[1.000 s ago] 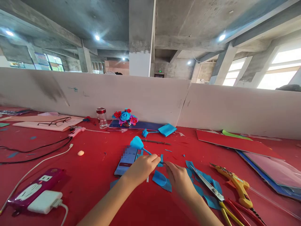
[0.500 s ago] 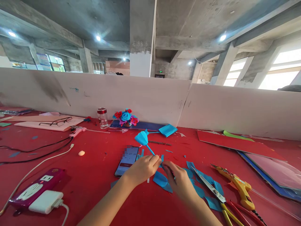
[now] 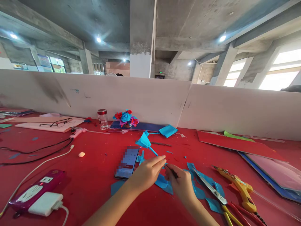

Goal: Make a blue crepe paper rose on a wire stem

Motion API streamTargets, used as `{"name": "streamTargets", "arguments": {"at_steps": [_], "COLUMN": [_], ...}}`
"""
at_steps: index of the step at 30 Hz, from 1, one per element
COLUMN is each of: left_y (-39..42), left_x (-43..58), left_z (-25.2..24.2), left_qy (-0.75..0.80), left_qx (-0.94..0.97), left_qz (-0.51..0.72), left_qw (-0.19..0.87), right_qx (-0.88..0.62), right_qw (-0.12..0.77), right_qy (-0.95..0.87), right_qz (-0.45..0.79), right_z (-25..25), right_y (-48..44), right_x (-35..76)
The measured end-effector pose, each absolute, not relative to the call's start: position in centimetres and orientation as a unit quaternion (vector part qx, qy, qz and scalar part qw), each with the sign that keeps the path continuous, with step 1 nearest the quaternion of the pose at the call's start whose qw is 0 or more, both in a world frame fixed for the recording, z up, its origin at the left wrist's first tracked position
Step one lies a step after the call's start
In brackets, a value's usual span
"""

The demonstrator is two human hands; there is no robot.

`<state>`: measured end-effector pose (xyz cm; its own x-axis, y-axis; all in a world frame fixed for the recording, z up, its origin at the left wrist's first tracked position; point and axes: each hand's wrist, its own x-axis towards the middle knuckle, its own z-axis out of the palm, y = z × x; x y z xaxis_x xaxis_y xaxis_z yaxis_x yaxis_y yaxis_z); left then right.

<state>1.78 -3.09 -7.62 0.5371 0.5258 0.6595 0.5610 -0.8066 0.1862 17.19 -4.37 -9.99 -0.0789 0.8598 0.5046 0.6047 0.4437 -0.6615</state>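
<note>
Blue flower head [image 3: 144, 140], beyond left fingers [image 3: 160, 159], stem [image 3: 153, 151] in their pinch

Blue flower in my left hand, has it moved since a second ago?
Yes. The flower has moved right in the view: a second ago it overlapped the phone's top edge, now most of it shows right of the phone.

A red table [image 3: 89, 185] fills six o'clock, backed by a pale, scuffed partition [image 3: 131, 97]. At twelve, a concrete pillar [image 3: 141, 31] meets the bare grey ceiling [image 3: 188, 15]; a lamp [image 3: 98, 39] glows at eleven, windows [image 3: 237, 66] shine bright at two.
</note>
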Motion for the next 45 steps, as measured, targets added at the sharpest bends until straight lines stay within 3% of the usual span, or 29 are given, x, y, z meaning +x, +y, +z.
{"name": "streamTargets", "arguments": {"at_steps": [5, 8, 11, 13, 18, 20, 22, 25, 27, 30, 33, 35, 38, 41, 45], "left_y": [-2.9, -2.6, -2.3, -2.1, -2.6, -2.9, -3.1, -2.9, -2.5, -2.1, -2.0, -2.0, -2.1, -2.6, -3.5], "left_x": [3.4, 3.7, 3.4, 3.1, 3.1, 3.3, 3.5, 3.7, 3.8, 3.8, 3.8, 3.8, 3.7, 3.6, 3.5], "left_z": [-7.9, -7.4, -7.0, -7.0, -6.3, -5.8, -5.6, -5.9, -6.4, -6.8, -7.0, -7.0, -6.8, -6.4, -5.6], "left_qy": [-0.384, -0.376, -0.346, -0.327, -0.2, -0.15, -0.119, -0.108, -0.122, -0.149, -0.158, -0.159, -0.152, -0.133, -0.092], "left_qx": [-0.635, -0.498, -0.43, -0.403, -0.353, -0.333, -0.314, -0.294, -0.283, -0.267, -0.261, -0.259, -0.255, -0.264, -0.304], "left_qz": [-0.614, -0.638, -0.634, -0.636, -0.631, -0.608, -0.603, -0.624, -0.64, -0.661, -0.674, -0.675, -0.672, -0.656, -0.617], "left_qw": [-0.27, -0.451, -0.542, -0.571, -0.661, -0.704, -0.724, -0.716, -0.704, -0.685, -0.673, -0.673, -0.679, -0.695, -0.72], "right_qx": [-0.506, -0.469, -0.439, -0.456, -0.392, -0.346, -0.336, -0.402, -0.438, -0.394, -0.376, -0.414, -0.438, -0.331, -0.192], "right_qw": [0.513, 0.52, 0.508, 0.493, 0.437, 0.425, 0.425, 0.451, 0.467, 0.421, 0.392, 0.414, 0.439, 0.422, 0.384], "right_qy": [-0.681, -0.711, -0.738, -0.723, -0.525, -0.432, -0.395, -0.513, -0.663, -0.816, -0.839, -0.807, -0.672, -0.462, -0.312], "right_qz": [0.129, 0.059, 0.062, 0.163, 0.616, 0.716, 0.742, 0.61, 0.389, 0.046, -0.034, 0.08, 0.404, 0.707, 0.848], "right_z": [-9.9, -10.6, -11.0, -10.7, -8.6, -8.2, -8.3, -8.9, -9.6, -10.8, -11.3, -10.9, -9.8, -9.2, -9.3], "right_y": [-4.6, -4.6, -4.7, -4.8, -5.3, -5.3, -5.3, -5.2, -5.1, -5.0, -4.9, -5.0, -5.1, -5.3, -5.5], "right_x": [17.5, 17.5, 17.0, 16.4, 15.4, 15.4, 15.5, 15.7, 15.9, 16.3, 16.1, 15.5, 14.6, 14.4, 14.7]}}
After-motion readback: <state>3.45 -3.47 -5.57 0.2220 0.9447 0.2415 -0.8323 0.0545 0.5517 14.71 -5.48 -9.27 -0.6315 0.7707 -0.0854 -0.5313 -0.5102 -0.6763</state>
